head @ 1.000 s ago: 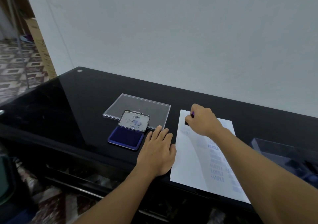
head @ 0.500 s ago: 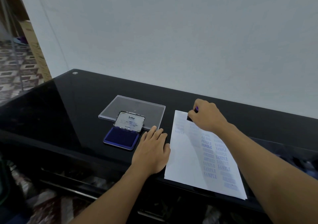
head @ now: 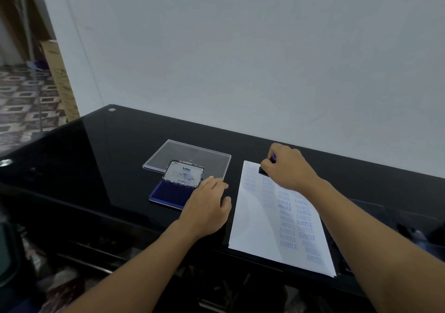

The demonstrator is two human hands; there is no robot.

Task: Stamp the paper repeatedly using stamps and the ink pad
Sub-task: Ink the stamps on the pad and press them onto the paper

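A white sheet of paper [head: 255, 218] lies on the black glossy table [head: 96, 158], covered with several blue stamp marks such as SAMPLE and FRAGILE. My right hand [head: 287, 166] is closed around a small dark stamp [head: 263, 170] with a purple top, pressing it down near the paper's far edge. My left hand [head: 207, 206] lies flat, palm down, on the table between the paper and the ink pad. The open blue ink pad [head: 169, 193] sits left of that hand, its metal lid [head: 183, 174] standing up behind it.
A clear plastic box lid [head: 185, 155] lies flat behind the ink pad. A clear box [head: 409, 228] with dark contents sits at the right, partly behind my right forearm. The grey wall runs along the table's far edge. Patterned floor and a cardboard box [head: 60, 79] show at the left.
The view has shifted slightly. My right hand keeps the stamp near the top of the paper, a little farther toward the far edge. My left hand has barely moved.
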